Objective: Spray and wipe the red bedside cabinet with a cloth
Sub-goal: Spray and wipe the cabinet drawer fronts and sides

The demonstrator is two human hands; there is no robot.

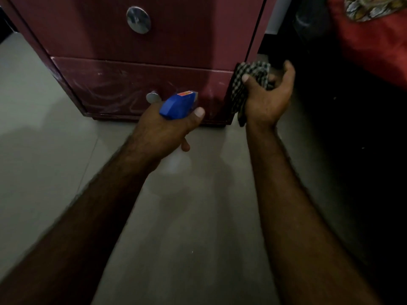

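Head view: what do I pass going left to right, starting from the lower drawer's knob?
Lower drawer knob → spray bottle, gripped by the left hand → checked cloth, held by the right hand → red fabric at the far right.

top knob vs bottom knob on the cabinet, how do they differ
The top knob shows whole; the bottom knob is partly hidden behind the left hand. The top knob sits on a clean-looking panel, the bottom knob on a white-streaked panel. Both are round, shiny metal.
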